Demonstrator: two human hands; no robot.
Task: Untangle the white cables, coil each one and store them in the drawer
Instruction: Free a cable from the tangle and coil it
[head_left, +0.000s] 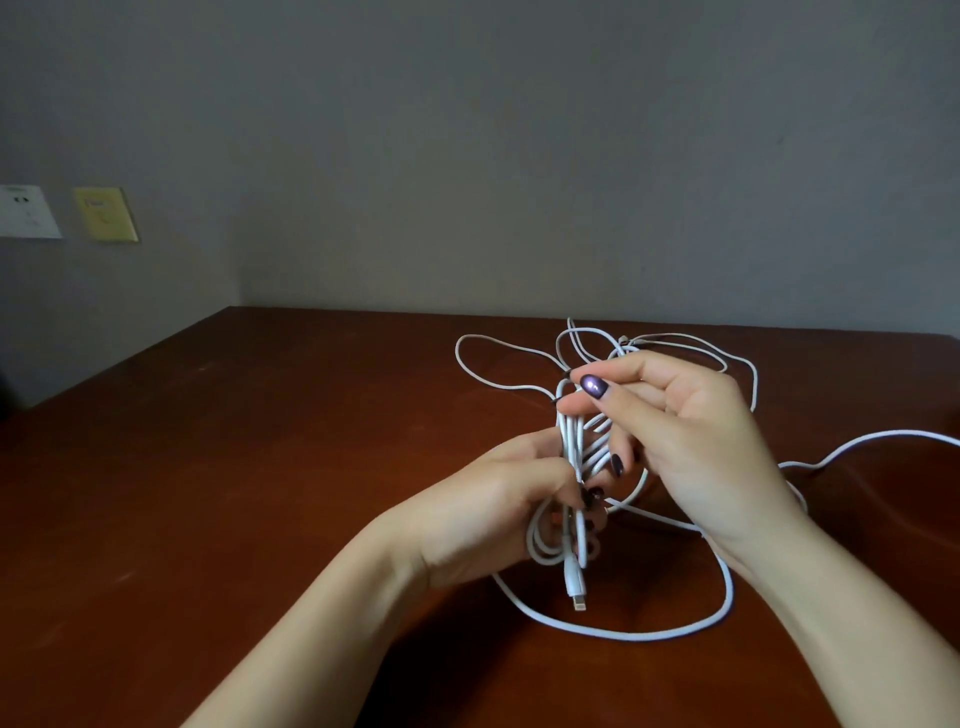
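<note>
Grey wall (519, 156): it rises behind the table's far edge and fills the upper half of your view.
Brown table (208, 519): polished wood, spread under both of your forearms.
White cables (570, 441): you hold a bunch of strands upright just above the table, right of its middle. Loose loops from the same tangle lie on the table towards its far edge. One wide loop lies on the table's near side, below your hands, and one strand trails across the table to the right edge of your view.
Right hand (691, 441): raised above the table, your thumb and forefinger pinch a strand at the top of the bunch. Your other fingers are bent behind it.
Left hand (483, 509): lower and nearer the table, your fingers are curled round the lower part of the bunch and grip it.
Yellow plate (104, 214): fixed on the side wall, above the table's left edge.
White plate (26, 210): fixed on that wall, just left of the yellow one.
Connector (575, 592): a white plug end hangs below your left hand, close above the table.
</note>
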